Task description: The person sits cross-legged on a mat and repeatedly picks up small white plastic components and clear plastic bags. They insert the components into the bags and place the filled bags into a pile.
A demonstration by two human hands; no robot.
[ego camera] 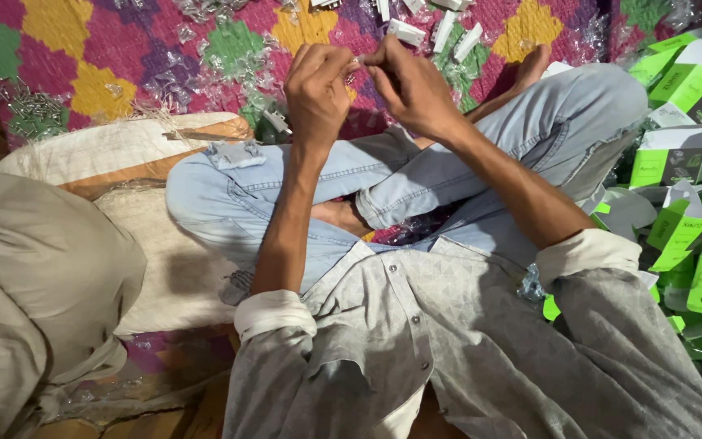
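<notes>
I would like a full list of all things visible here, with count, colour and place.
small white parts: several, white, top centre on the mat
mat: one, pink, yellow, green, under everything
clear plastic wrappers: many, transparent, scattered on the mat
metal screws: one pile, silver, far left
green and white boxes: many, right side
sack: one, white, left of the knee
left hand: pinching a tiny item, too small to identify
right hand: meeting the left

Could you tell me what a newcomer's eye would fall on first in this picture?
Probably the left hand and right hand, raised together at top centre and pinching a small item too tiny to identify, above crossed legs in light blue jeans. Next comes the heap of green-and-white cartons down the right edge, then the bright patterned mat strewn with small white parts and clear wrappers.
</notes>
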